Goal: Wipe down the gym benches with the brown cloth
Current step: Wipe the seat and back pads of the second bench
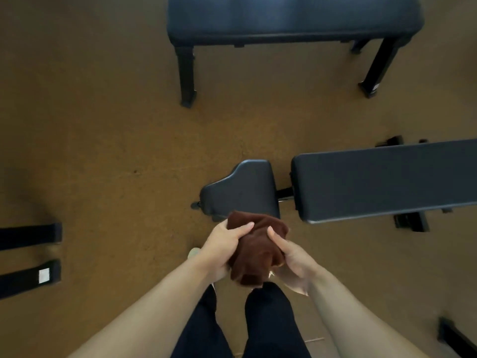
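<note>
A bunched brown cloth point(255, 251) is held between both of my hands, in front of my legs. My left hand point(223, 248) grips its left side and my right hand point(289, 254) grips its right side. Just beyond the cloth stands an adjustable gym bench with a small black seat pad point(242, 188) and a long black back pad point(387, 180) running off to the right. A second flat black bench point(291, 16) stands farther away at the top of the view. The cloth hangs above the floor, just short of the seat pad's near edge.
The floor point(103, 125) is brown. Two black equipment feet point(31, 257) jut in from the left edge. Another black frame piece point(454, 334) sits at the lower right. The far bench's black legs point(187, 76) stand on the floor between the benches.
</note>
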`<state>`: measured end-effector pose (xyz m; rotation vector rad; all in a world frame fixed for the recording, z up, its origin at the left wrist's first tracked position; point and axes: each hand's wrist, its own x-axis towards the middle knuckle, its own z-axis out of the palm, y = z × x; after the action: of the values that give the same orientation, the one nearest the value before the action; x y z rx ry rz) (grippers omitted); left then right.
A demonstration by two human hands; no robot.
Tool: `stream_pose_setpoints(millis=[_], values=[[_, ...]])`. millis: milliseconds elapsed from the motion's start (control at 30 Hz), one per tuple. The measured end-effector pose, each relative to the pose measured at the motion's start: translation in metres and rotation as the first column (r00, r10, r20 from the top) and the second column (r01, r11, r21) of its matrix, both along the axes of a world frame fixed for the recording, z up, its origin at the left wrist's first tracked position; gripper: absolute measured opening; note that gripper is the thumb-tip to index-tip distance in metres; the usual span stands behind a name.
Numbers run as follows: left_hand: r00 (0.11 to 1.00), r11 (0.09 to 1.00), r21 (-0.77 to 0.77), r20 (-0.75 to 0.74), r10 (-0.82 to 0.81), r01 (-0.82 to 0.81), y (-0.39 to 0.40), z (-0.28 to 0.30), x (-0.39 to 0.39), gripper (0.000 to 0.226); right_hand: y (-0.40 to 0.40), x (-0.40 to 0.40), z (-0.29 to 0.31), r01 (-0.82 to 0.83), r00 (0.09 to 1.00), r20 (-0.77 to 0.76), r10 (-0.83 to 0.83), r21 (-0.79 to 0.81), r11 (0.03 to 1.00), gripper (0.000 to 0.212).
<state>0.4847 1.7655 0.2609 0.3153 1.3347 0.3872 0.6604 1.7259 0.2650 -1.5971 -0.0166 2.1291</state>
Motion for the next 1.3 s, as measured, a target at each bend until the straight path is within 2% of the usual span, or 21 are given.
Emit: stream_pose_setpoints(millis=[67, 100, 167, 200, 300, 367, 433, 467, 500, 567, 700, 800, 900, 1000, 1100, 1200, 1300], values=[[0.965, 0.992, 0.115, -0.261, -0.018, 0.049, 0.010, -0.035, 0.008, 0.037, 0.018, 0.004, -0.032, 0.095, 0.981, 0.160, -0.107, 0.081, 0.992, 0.042], [0.939, 0.986, 0.157, -0.343, 0.002, 0.056, 0.017, -0.053, 0.008, 0.039, 0.029, 0.005, -0.049, 0.063, 0.946, 0.307, -0.105, 0.144, 0.988, 0.036], [0.892, 0.976, 0.208, -0.450, 0.041, 0.060, 0.031, -0.086, 0.004, 0.037, 0.049, 0.009, -0.079, -0.092, 0.786, 0.616, -0.057, 0.207, 0.974, 0.026], [0.862, 0.971, 0.229, -0.505, 0.054, 0.073, 0.039, -0.100, -0.001, 0.037, 0.059, 0.011, -0.092, -0.134, 0.694, 0.717, -0.065, 0.218, 0.967, 0.023], [0.748, 0.936, 0.309, -0.659, 0.083, 0.168, 0.061, -0.141, -0.015, 0.046, 0.087, 0.010, -0.130, -0.205, 0.476, 0.867, -0.147, 0.272, 0.940, 0.028], [0.703, 0.918, 0.345, -0.702, 0.115, 0.194, 0.076, -0.167, -0.025, 0.051, 0.092, -0.001, -0.161, -0.361, 0.455, 0.889, -0.055, 0.240, 0.901, 0.032], [0.661, 0.915, 0.335, -0.742, 0.111, 0.223, 0.088, -0.191, -0.033, 0.054, 0.084, -0.021, -0.189, -0.594, 0.519, 0.832, 0.197, 0.186, 0.783, 0.045], [0.639, 0.917, 0.319, -0.763, 0.098, 0.241, 0.093, -0.201, -0.036, 0.056, 0.077, -0.033, -0.201, -0.702, 0.495, 0.814, 0.303, 0.169, 0.692, 0.055], [0.624, 0.919, 0.301, -0.777, 0.082, 0.253, 0.098, -0.212, -0.037, 0.058, 0.069, -0.042, -0.215, -0.773, 0.430, 0.844, 0.321, 0.159, 0.615, 0.062], [0.620, 0.930, 0.254, -0.784, 0.038, 0.264, 0.106, -0.232, -0.038, 0.062, 0.062, -0.056, -0.237, -0.824, 0.305, 0.924, 0.232, 0.133, 0.552, 0.072], [0.636, 0.969, 0.175, -0.771, 0.026, 0.172, 0.124, -0.264, -0.035, 0.068, 0.072, -0.082, -0.270, -0.811, 0.235, 0.926, 0.294, 0.020, 0.584, 0.092], [0.559, 0.979, 0.160, -0.827, 0.062, 0.129, 0.129, -0.275, -0.030, 0.070, 0.108, -0.089, -0.287, -0.746, 0.212, 0.955, 0.208, 0.021, 0.665, 0.097], [0.498, 0.967, 0.185, -0.864, 0.074, 0.177, 0.128, -0.277, -0.030, 0.063, 0.175, -0.059, -0.308, -0.715, 0.147, 0.977, 0.152, -0.002, 0.700, 0.088], [0.475, 0.948, 0.211, -0.877, 0.077, 0.236, 0.129, -0.280, -0.031, 0.056, 0.215, -0.035, -0.320, -0.684, 0.154, 0.975, 0.159, -0.011, 0.729, 0.072], [0.451, 0.946, 0.203, -0.890, 0.072, 0.251, 0.130, -0.277, -0.029, 0.054, 0.152, -0.054, -0.316, -0.658, 0.184, 0.980, 0.073, 0.068, 0.750, 0.063], [0.440, 0.942, 0.228, -0.892, 0.101, 0.246, 0.129, -0.274, -0.026, 0.050, 0.042, -0.082, -0.297, -0.703, 0.175, 0.978, 0.117, 0.041, 0.710, 0.065], [0.417, 0.935, 0.250, -0.900, 0.129, 0.251, 0.128, -0.275, -0.025, 0.046, 0.038, -0.074, -0.304, -0.750, 0.142, 0.972, 0.185, -0.016, 0.661, 0.072]])
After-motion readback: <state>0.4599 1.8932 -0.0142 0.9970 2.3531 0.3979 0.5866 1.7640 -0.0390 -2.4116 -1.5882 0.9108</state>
